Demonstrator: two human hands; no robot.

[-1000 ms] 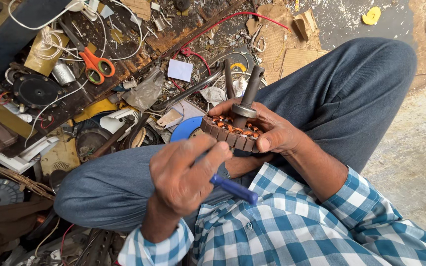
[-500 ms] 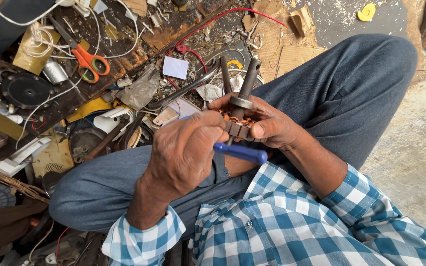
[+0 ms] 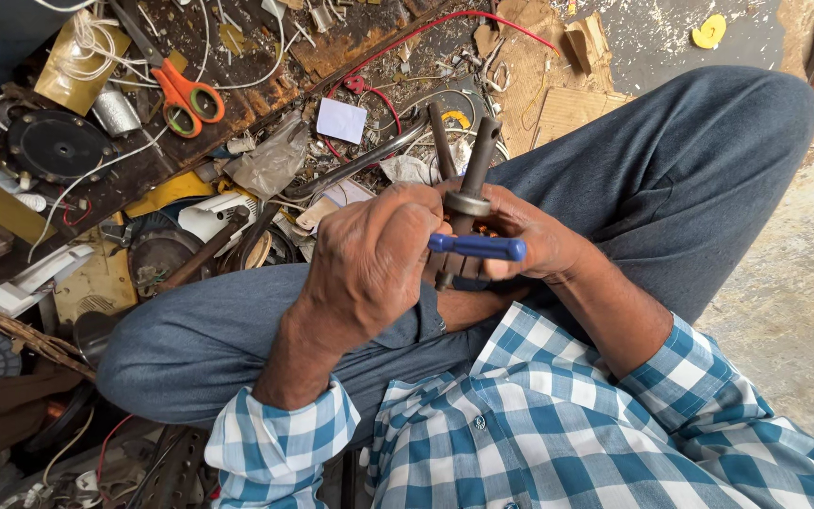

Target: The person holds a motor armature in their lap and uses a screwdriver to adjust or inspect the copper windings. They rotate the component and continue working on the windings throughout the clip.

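Since half a second ago, the left hand (image 3: pixel 379 259) has slid further over the motor part (image 3: pixel 468 203), so the ring of copper windings that showed a second ago is now hidden behind its knuckles. That hand is a closed fist, fingers curled tight around a blue-handled tool (image 3: pixel 478 247), whose handle juts out toward 3 o'clock. Opposite it, at 3 o'clock of the fist, the right hand (image 3: pixel 544 247) cups the motor part from below, fingers wrapped and pressed against it; how its fingertips lie I cannot tell, as the fist covers them. A dark metal shaft (image 3: pixel 480 155) with a grey collar rises from between both hands toward 12 o'clock. All this sits over the lap, between the blue trouser legs (image 3: pixel 671 179) of the seated person, who wears a blue and white checked shirt (image 3: pixel 558 424). Well apart, at 10 o'clock, orange-handled scissors (image 3: pixel 186 94) lie on the cluttered floor among white wires (image 3: pixel 96 42), with a round black disc (image 3: pixel 56 146) at 9 o'clock of them and a red wire (image 3: pixel 445 19) at 12 o'clock.
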